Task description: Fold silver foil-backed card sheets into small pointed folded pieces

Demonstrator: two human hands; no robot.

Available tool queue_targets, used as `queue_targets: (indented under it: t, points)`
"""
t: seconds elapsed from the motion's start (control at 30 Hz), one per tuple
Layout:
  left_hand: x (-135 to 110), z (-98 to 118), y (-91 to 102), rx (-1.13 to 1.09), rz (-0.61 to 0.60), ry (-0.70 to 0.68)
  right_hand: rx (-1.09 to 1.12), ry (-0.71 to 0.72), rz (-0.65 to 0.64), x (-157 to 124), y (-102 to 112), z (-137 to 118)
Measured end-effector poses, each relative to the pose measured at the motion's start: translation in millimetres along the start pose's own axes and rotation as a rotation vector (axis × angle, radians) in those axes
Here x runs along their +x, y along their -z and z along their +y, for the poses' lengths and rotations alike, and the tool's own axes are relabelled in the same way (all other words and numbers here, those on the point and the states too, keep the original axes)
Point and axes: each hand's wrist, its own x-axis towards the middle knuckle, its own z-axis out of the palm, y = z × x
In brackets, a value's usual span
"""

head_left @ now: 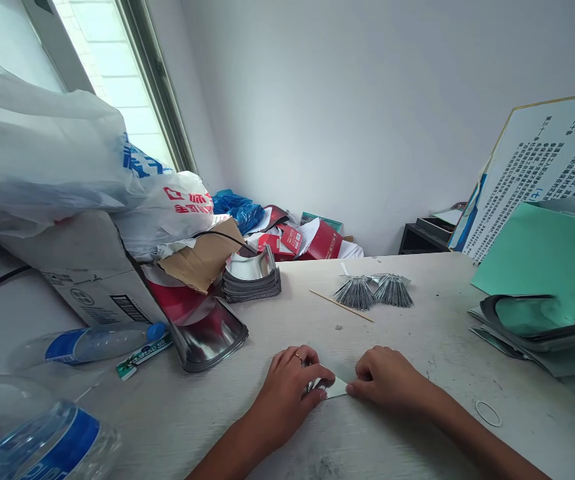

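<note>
A small pale piece of paper (337,388) lies on the table between my hands. My left hand (290,393) is curled around its left end, thumb and fingers closed on it. Something thin and metallic shows under those fingers, too small to name. With fingers closed, my right hand (387,380) pinches the paper's right corner between thumb and forefinger. Beyond the hands, two fanned bundles of thin metal pins (355,293) stand side by side. A thin wooden stick (341,306) lies slantwise just left of them.
Left are a plastic bottle (102,341), a larger bottle (42,440), a green toothpaste-like box (142,357), a shiny metal tray (212,337) and stacked trays (251,283). Right are a green folder (542,253), dark curved sheets (537,327) and a white rubber band (488,413).
</note>
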Motion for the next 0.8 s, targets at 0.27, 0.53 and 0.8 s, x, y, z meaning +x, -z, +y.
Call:
queue_targets:
  t: [0.27,0.53,0.8]
  points:
    - [-3.6,1.2,9.5,-0.010,-0.039,-0.117,0.057,0.201,-0.010,-1.5,10.4,12.8]
    - [-5.1,5.4,17.0,0.007,-0.111,-0.188,0.214,0.261,0.111,1.6,5.7,9.3]
    - [-8.0,8.1,17.0,-0.019,-0.154,-0.267,0.229,0.218,0.238,4.5,-2.4,8.3]
